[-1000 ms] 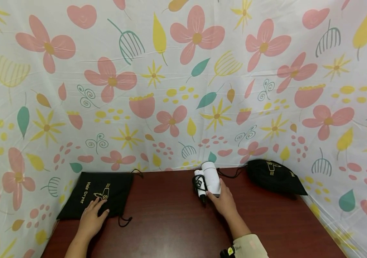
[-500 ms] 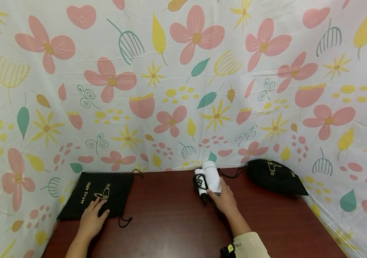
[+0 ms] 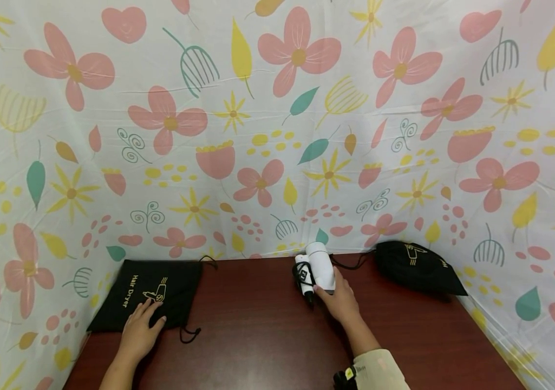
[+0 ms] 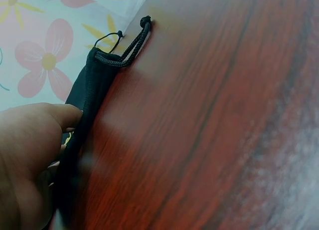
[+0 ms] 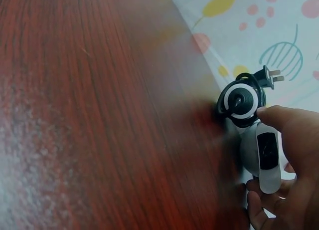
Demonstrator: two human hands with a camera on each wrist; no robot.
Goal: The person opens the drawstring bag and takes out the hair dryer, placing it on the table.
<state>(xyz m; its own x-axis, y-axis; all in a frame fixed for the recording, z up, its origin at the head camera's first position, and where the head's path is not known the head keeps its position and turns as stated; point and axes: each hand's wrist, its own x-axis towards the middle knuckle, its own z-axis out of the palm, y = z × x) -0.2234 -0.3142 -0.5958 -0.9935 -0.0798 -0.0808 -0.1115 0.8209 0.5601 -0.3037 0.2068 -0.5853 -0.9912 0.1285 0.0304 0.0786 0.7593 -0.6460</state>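
My left hand (image 3: 139, 331) rests with spread fingers on a flat black drawstring bag (image 3: 180, 279) at the left of the table, printed "Hair Dryer" in gold. In the left wrist view, the thumb touches the near side of the bag (image 4: 94, 93). My right hand (image 3: 341, 303) grips the near end of a white folded hair dryer (image 3: 320, 265) lying by the back edge. Its black cord (image 3: 301, 275) is wound round the handle. In the right wrist view, the plug (image 5: 268, 77) sticks out and the fingers curl round the body of the dryer (image 5: 269, 182).
A second black bag (image 3: 411, 271), bulging, lies at the back right, its drawstring (image 3: 352, 264) trailing toward the dryer. The dark red-brown wooden table (image 3: 243, 336) is bordered by a floral-printed sheet (image 3: 258, 130) behind and at both sides.
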